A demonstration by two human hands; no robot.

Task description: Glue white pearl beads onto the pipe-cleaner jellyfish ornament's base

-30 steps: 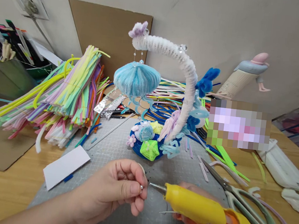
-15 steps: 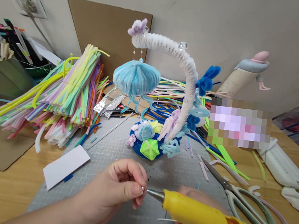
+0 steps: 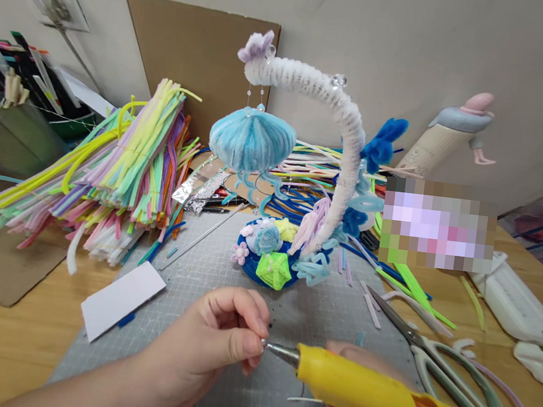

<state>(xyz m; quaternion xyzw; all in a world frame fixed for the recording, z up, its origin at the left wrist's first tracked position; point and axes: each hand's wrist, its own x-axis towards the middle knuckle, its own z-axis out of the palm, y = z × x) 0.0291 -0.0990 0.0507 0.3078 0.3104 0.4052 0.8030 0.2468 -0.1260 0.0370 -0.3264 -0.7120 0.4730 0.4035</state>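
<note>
Between thumb and fingertips, my left hand [image 3: 221, 341] pinches a tiny shiny bead [image 3: 263, 342]. The metal nozzle of a yellow glue gun [image 3: 358, 386] meets or nearly meets the bead. Wrapped round the gun's handle is my right hand [image 3: 356, 357], partly hidden behind the gun's body. Just beyond my hands stands a pipe-cleaner ornament: a white fuzzy arch [image 3: 350, 134] rises from a round blue base [image 3: 256, 272]. A light blue jellyfish [image 3: 252, 141] hangs from the arch on beaded strands. A bright green starfish-like piece [image 3: 274, 270] and small flowers sit on the base.
Grey-green scissors [image 3: 458, 375] lie open at the right. A white card [image 3: 123, 301] rests on the grey cutting mat [image 3: 100, 367]. A large bundle of coloured pipe cleaners [image 3: 134, 162] fills the left, before a cardboard sheet [image 3: 195, 51]. A power strip [image 3: 515, 300] lies far right.
The view has shifted slightly, so everything sits a little further right. Both hands keep nearly the same pose, with the glue gun's nozzle still at the bead.
</note>
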